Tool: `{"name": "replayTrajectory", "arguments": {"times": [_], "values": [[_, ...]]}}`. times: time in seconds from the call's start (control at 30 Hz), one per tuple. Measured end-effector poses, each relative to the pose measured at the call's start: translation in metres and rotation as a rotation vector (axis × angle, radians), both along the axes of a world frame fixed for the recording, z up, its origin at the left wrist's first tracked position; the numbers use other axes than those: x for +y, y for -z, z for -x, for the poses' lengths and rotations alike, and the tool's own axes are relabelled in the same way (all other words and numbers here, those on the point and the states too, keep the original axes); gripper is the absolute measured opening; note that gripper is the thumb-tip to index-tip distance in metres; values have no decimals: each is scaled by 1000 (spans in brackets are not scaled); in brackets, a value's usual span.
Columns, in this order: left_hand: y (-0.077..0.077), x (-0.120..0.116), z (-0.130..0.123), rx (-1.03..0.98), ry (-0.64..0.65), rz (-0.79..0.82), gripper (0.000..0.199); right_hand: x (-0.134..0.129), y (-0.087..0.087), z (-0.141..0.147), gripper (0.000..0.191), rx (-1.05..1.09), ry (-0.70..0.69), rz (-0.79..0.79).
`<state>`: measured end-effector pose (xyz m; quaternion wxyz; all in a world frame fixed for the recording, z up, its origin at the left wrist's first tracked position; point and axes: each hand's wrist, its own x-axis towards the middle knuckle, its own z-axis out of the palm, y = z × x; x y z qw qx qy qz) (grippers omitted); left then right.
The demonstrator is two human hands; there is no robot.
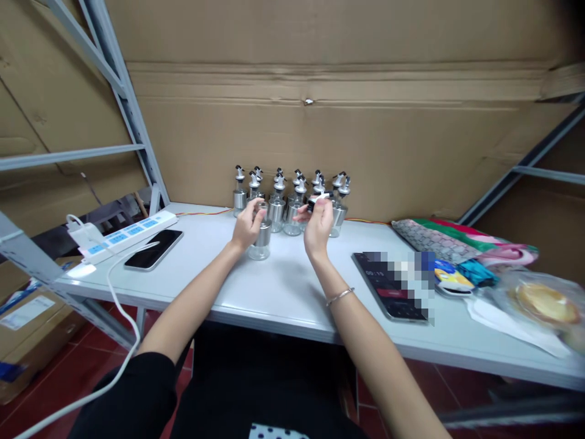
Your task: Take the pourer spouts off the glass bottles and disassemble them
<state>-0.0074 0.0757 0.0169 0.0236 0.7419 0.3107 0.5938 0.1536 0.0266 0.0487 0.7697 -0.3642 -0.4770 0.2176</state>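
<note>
My left hand (pixel 248 227) is wrapped round the neck of a glass bottle (pixel 260 247) with a steel band, which stands upright on the table without a stopper. To the right, my right hand (pixel 319 225) is raised with its fingers closed on a pour spout (pixel 321 198), silver and black, clear of the bottle. Part of the spout is hidden by the fingers. Just behind both hands, several similar bottles (pixel 276 213) stand in a group, with black-tipped pour spouts on their necks.
A white power strip (pixel 132 235) and a phone (pixel 154 250) with a cable lie on the left. On the right are another phone (pixel 388 292), folded fabric (pixel 457 244), small packets (pixel 452 277) and wrapped food (pixel 546 305). A cardboard wall (pixel 320 134) closes off the back.
</note>
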Motion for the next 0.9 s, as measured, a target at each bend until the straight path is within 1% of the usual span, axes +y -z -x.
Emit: {"name": "replayTrajectory", "arguments": {"times": [0.2, 0.3, 0.37, 0.47, 0.57, 0.73, 0.83, 0.9], "values": [[5, 26, 31, -101, -246, 8, 44, 3, 6, -1, 44, -43, 5, 44], [12, 39, 41, -169, -348, 17, 47, 2, 7, 0, 44, -80, 5, 33], [19, 48, 47, -196, -383, 18, 50, 1, 8, 1, 45, -105, 7, 12], [30, 58, 54, -173, -385, 53, 57, 1, 9, 2, 48, -134, 6, -3], [41, 64, 56, -132, -352, 142, 61, 2, 9, 3, 50, -136, 2, -13], [54, 70, 54, -89, -275, 292, 81, 2, 8, 5, 51, -143, -11, -15], [56, 70, 56, -100, -238, 314, 81, 0, 10, 6, 52, -153, -31, 6], [52, 67, 56, -120, -266, 265, 75, -1, 11, 7, 50, -178, -25, 17]]}}
